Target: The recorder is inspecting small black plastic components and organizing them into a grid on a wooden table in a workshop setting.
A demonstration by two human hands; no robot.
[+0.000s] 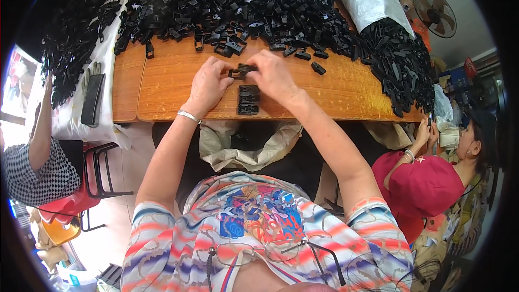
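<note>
Above the near edge of the wooden table, both my hands meet over small black plastic parts. My left hand pinches a black plastic part with a frame-like opening. Against it, my right hand grips a second dark part, partly covered by the fingers. Whether the two parts are joined, I cannot tell. Just below my hands lies a neat block of several similar black parts, set side by side. Loose pieces, such as one black part, lie to the right.
A large heap of black parts covers the far side, with a heap of longer black pieces at right. An open paper sack hangs below the table edge. Co-workers sit left and right. A dark flat case lies on the left table.
</note>
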